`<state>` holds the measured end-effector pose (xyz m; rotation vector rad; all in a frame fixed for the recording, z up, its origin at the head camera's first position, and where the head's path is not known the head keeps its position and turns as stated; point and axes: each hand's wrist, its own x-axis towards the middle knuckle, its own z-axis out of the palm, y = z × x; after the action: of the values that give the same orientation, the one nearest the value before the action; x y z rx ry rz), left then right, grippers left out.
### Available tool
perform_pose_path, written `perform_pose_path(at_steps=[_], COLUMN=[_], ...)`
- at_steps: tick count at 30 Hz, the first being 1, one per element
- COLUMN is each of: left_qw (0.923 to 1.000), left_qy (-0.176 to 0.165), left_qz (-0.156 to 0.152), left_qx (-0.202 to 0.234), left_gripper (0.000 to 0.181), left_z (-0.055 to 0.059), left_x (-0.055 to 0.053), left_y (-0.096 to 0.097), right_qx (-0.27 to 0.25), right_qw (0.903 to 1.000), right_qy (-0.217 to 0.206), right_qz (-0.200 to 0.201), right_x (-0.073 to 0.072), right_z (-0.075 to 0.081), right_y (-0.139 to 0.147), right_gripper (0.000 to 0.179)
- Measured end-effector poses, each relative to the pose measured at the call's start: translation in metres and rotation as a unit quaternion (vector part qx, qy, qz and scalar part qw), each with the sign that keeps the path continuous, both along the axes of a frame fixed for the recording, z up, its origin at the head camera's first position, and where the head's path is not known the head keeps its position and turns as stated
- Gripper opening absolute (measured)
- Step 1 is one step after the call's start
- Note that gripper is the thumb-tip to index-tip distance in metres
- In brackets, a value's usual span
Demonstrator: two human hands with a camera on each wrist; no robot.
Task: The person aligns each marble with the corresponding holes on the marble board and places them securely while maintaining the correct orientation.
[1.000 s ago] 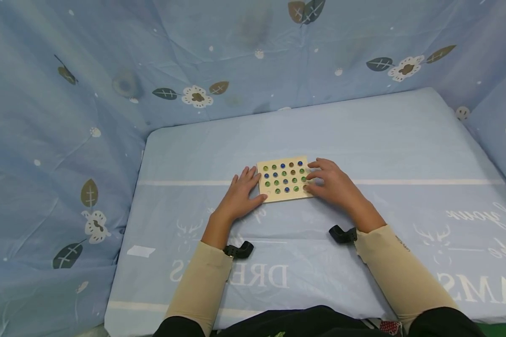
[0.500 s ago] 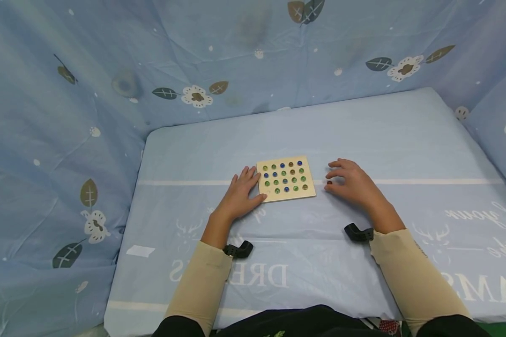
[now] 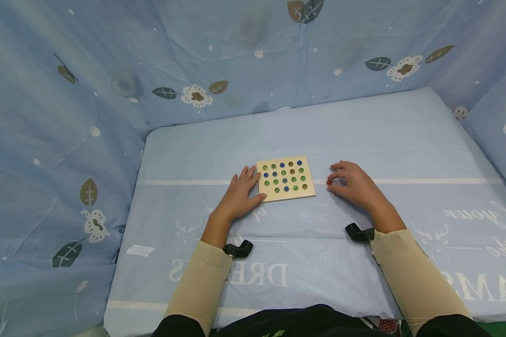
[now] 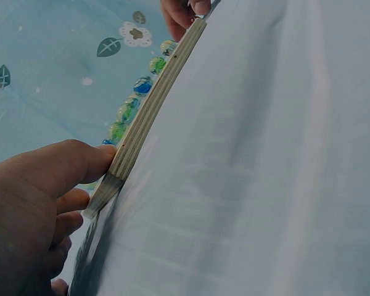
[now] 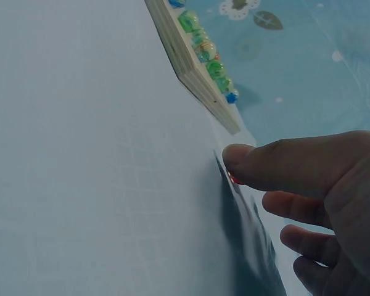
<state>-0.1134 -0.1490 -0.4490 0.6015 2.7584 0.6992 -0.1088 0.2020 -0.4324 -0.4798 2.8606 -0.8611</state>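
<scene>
A pale wooden board (image 3: 285,198) lies on the cloth-covered table, set with rows of green, blue and amber marbles (image 4: 128,109). At its near left corner a bare round hole shows. My left hand (image 3: 238,195) rests along the board's left side, fingers extended, the thumb pressing at the near corner. To the right of the board, my right hand (image 3: 351,185) pinches a small red marble (image 3: 329,182) between thumb and index finger, low over the cloth. In the right wrist view the thumb hides most of this marble; the other fingers bend loosely below.
A blue sheet with printed lettering (image 3: 259,275) covers the table. Patterned blue curtains (image 3: 253,56) enclose its back and sides. A white paper strip (image 3: 141,251) lies at the left. Black wrist cameras (image 3: 241,249) are strapped on both forearms.
My right hand has moved right from the board's right edge to the red marble, and its fingertips have closed on it. My left hand and the board have stayed put.
</scene>
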Motion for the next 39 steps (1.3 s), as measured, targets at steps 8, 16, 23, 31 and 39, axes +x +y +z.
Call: perform_pose_path(at_steps=[8, 16, 23, 31, 39], left_qw=[0.9999, 0.9999, 0.9999, 0.9999, 0.9999], left_qy=[0.010, 0.014, 0.015, 0.009, 0.007], left_qz=[-0.001, -0.003, 0.000, 0.001, 0.007], left_qx=[0.005, 0.000, -0.002, -0.006, -0.011], left_gripper=[0.073, 0.073, 0.073, 0.073, 0.073], left_z=[-0.001, 0.000, 0.000, 0.001, 0.002], left_x=[0.000, -0.001, -0.002, -0.002, -0.002], left_y=[-0.001, 0.000, 0.001, 0.001, 0.002], right_qx=[-0.005, -0.009, -0.014, -0.016, -0.032], right_qw=[0.9999, 0.9998, 0.9998, 0.9997, 0.9993], right_qy=[0.010, 0.015, 0.012, 0.010, 0.017], right_qz=[-0.004, -0.009, -0.011, -0.013, -0.010], right_x=[0.000, 0.000, -0.001, -0.001, -0.002], right_z=[-0.002, -0.005, -0.005, -0.006, -0.003], right_y=[-0.001, -0.001, -0.002, -0.003, -0.013], right_gripper=[0.015, 0.014, 0.014, 0.012, 0.014])
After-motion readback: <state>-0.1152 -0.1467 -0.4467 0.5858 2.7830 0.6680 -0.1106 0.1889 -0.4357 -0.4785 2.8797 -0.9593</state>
